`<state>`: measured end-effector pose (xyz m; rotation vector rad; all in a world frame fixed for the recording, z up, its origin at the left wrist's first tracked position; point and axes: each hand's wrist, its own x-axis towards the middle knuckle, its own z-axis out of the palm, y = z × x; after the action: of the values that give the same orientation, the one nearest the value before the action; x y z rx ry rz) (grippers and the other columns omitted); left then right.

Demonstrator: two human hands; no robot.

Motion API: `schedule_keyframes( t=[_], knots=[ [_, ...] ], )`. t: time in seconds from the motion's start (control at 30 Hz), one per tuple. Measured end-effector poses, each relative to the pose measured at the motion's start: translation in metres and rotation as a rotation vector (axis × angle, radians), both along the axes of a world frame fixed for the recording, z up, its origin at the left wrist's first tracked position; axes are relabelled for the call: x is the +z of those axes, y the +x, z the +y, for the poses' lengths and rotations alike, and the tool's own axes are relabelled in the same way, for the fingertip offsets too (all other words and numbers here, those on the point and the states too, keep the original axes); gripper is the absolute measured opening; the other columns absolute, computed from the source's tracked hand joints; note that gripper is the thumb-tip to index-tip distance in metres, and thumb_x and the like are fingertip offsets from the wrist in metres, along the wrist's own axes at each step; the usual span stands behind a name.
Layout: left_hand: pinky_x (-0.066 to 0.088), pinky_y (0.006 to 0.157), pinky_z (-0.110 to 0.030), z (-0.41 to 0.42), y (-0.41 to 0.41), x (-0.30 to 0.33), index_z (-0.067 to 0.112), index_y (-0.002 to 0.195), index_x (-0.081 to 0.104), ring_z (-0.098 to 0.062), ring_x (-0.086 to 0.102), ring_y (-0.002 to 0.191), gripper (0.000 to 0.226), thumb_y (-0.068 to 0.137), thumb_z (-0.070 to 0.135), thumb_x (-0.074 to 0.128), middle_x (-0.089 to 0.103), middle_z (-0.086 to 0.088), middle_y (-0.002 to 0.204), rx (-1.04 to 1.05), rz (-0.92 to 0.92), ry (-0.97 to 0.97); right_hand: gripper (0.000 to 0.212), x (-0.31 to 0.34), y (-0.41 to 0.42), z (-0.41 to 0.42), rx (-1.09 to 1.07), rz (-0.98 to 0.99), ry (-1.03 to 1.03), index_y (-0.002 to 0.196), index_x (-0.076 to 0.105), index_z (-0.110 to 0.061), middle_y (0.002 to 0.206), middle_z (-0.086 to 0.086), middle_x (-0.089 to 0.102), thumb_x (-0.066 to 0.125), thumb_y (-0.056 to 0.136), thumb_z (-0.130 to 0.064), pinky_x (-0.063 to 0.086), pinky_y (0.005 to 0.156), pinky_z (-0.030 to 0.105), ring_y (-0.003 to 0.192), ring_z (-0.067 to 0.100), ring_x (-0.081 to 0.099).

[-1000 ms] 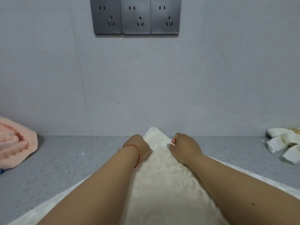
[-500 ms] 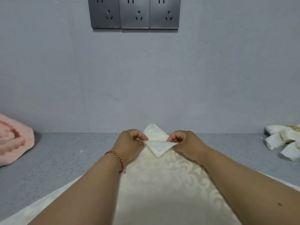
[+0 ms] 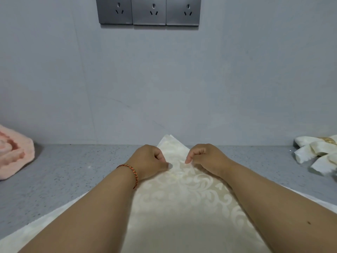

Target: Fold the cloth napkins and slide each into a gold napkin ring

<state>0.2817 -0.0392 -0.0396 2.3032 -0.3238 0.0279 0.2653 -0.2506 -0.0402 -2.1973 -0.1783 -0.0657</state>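
A cream napkin with a woven scroll pattern lies spread on the grey counter, one corner pointing at the wall. My left hand, with a red cord bracelet at the wrist, and my right hand sit side by side near that far corner. On both hands the fingers are curled and the thumb tips pinch the cloth. Several folded cream napkins lie at the far right, and a gold napkin ring shows around one of them.
A pink towel is bunched at the left edge of the counter. The grey wall rises right behind the napkin's corner and carries three sockets. My forearms cover both sides of the napkin.
Half a second ago a small folded-over corner showed between my hands; now it is out of sight. Both hands have come slightly nearer along the cloth, fingers more curled.
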Motion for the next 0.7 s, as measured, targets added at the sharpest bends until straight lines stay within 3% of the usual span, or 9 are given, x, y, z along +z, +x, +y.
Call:
schedule_keyframes(
  t=[0.07, 0.13, 0.2, 0.3, 0.4, 0.53, 0.7],
  knots=[
    [0.042, 0.067, -0.02, 0.0, 0.003, -0.001, 0.022, 0.081, 0.059, -0.009, 0.054, 0.076, 0.023, 0.075, 0.031, 0.08, 0.057, 0.009, 0.081, -0.032, -0.038, 0.113, 0.007, -0.001, 0.002, 0.001, 0.037, -0.089, -0.152, 0.08, 0.07, -0.02, 0.084, -0.009, 0.062, 0.067, 0.081, -0.014, 0.045, 0.065, 0.016, 0.072, 0.007, 0.057],
    [0.043, 0.078, -0.024, -0.001, 0.006, 0.002, 0.026, 0.095, 0.054, -0.011, 0.053, 0.087, 0.028, 0.079, 0.036, 0.075, 0.054, 0.011, 0.091, -0.051, -0.011, 0.208, 0.014, -0.001, 0.005, 0.002, 0.066, -0.126, -0.278, 0.09, 0.065, -0.023, 0.089, -0.01, 0.057, 0.073, 0.079, -0.02, 0.042, 0.068, 0.016, 0.078, 0.005, 0.053],
    [0.041, 0.077, -0.028, -0.002, 0.004, 0.005, 0.027, 0.087, 0.054, -0.012, 0.053, 0.082, 0.02, 0.084, 0.039, 0.07, 0.054, 0.011, 0.084, -0.073, -0.003, 0.312, 0.018, 0.001, 0.007, 0.001, 0.073, -0.056, -0.293, 0.093, 0.061, -0.024, 0.086, -0.01, 0.056, 0.072, 0.079, -0.024, 0.041, 0.066, 0.019, 0.074, 0.006, 0.052],
    [0.035, 0.078, -0.031, -0.005, 0.001, 0.008, 0.027, 0.07, 0.049, -0.011, 0.048, 0.072, 0.028, 0.086, 0.042, 0.065, 0.05, 0.012, 0.071, -0.063, -0.065, 0.458, 0.018, 0.005, 0.004, 0.0, 0.093, 0.039, -0.281, 0.087, 0.06, -0.024, 0.082, -0.011, 0.06, 0.075, 0.077, -0.03, 0.041, 0.064, 0.021, 0.07, 0.007, 0.054],
    [0.033, 0.074, -0.027, -0.004, -0.002, 0.01, 0.026, 0.068, 0.052, -0.004, 0.047, 0.065, 0.026, 0.084, 0.036, 0.07, 0.052, 0.013, 0.068, -0.073, -0.121, 0.406, 0.017, 0.008, 0.001, 0.001, 0.111, 0.013, -0.302, 0.078, 0.061, -0.022, 0.071, -0.013, 0.057, 0.077, 0.077, -0.027, 0.038, 0.059, 0.018, 0.062, 0.005, 0.052],
    [0.036, 0.052, -0.009, 0.0, -0.006, 0.013, 0.023, 0.066, 0.062, -0.001, 0.051, 0.058, 0.021, 0.077, 0.015, 0.077, 0.06, 0.013, 0.067, -0.127, -0.149, 0.226, 0.024, 0.009, 0.0, 0.004, 0.125, -0.189, -0.36, 0.067, 0.057, -0.025, 0.068, -0.011, 0.058, 0.078, 0.075, -0.016, 0.037, 0.055, 0.015, 0.057, 0.002, 0.048],
    [0.045, 0.056, -0.013, 0.002, -0.013, 0.022, 0.028, 0.06, 0.066, -0.006, 0.06, 0.067, 0.029, 0.073, 0.002, 0.067, 0.069, 0.01, 0.077, -0.153, -0.146, 0.313, 0.027, 0.015, -0.005, 0.004, 0.198, -0.306, -0.584, 0.059, 0.055, -0.02, 0.069, -0.009, 0.059, 0.053, 0.066, 0.005, 0.04, 0.06, 0.022, 0.065, 0.007, 0.052]
  ],
)
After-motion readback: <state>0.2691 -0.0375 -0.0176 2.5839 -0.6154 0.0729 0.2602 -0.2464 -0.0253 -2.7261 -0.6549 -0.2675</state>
